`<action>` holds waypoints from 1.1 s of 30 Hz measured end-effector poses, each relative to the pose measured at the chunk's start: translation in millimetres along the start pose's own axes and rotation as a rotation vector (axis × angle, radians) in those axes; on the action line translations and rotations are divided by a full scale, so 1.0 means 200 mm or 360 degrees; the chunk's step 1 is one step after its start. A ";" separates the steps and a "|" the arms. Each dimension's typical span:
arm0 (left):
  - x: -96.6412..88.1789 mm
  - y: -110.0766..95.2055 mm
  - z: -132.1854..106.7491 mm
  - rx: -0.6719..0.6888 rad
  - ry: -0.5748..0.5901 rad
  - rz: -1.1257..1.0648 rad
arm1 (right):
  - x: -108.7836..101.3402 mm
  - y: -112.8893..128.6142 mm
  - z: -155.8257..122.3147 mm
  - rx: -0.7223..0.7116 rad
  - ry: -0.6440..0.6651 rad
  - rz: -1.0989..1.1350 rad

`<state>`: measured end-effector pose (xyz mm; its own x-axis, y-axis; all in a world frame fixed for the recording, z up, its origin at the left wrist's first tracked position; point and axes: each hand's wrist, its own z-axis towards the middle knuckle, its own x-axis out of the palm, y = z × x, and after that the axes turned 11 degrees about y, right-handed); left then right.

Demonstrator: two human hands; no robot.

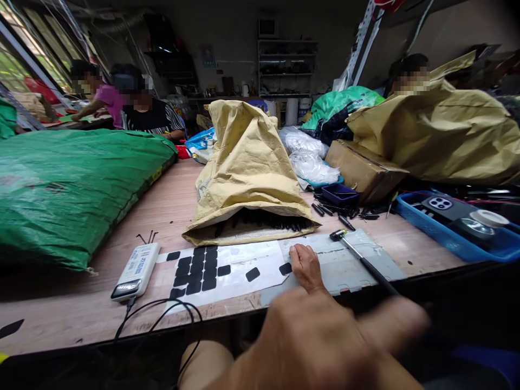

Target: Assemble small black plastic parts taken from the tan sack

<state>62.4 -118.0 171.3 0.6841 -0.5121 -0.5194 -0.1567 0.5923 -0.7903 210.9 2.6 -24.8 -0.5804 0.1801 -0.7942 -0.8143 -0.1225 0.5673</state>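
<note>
My left hand [307, 268] rests on the grey metal sheet [357, 260] near the table's front edge. Its fingers are curled down and its fingertips touch a small black pad [285, 268]. Whether it pinches the pad I cannot make out. My right hand [333, 341] is close to the camera, large and smeared by motion, so its fingers do not show clearly. It lies below the end of a small hammer [361, 259], whose head rests on the metal sheet. A white backing sheet [244, 271] with several more black pads [199, 268] lies to the left.
A tan paper sack [247, 162] with black parts spilling out stands behind the sheets. A green sack [69, 179] fills the left, with a white power bank [136, 271] and its cable beside it. A blue tray [455, 227] holds a phone case at right. Other people sit at the far end.
</note>
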 end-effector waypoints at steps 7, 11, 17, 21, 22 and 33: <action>-0.35 0.87 0.06 -0.1327 -0.0690 0.0864 | 0.00 0.00 0.00 -0.0008 0.0009 0.0006; -0.53 1.18 -0.03 -0.1751 -0.0777 0.1320 | 0.00 0.01 0.01 -0.0006 0.0003 -0.0009; -0.58 1.29 -0.11 -0.1946 -0.0648 0.1247 | 0.00 0.02 0.01 0.0001 -0.0024 -0.0026; -0.44 1.19 -0.15 -0.1558 -0.0902 0.1466 | -0.01 0.02 0.01 0.0012 -0.0033 -0.0007; -0.38 1.16 -0.15 -0.1433 -0.0924 0.1457 | -0.01 0.02 0.01 0.0019 -0.0029 0.0004; 0.00 1.05 -0.02 -0.0948 -0.0294 0.0730 | -0.24 -0.11 0.00 0.0088 -0.0283 0.0249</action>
<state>27.5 4.3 4.4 0.5577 -0.1530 -0.8158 -0.7742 0.2586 -0.5778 257.4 -3.5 1.5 -0.6857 0.3325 -0.6475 -0.7101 -0.1099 0.6955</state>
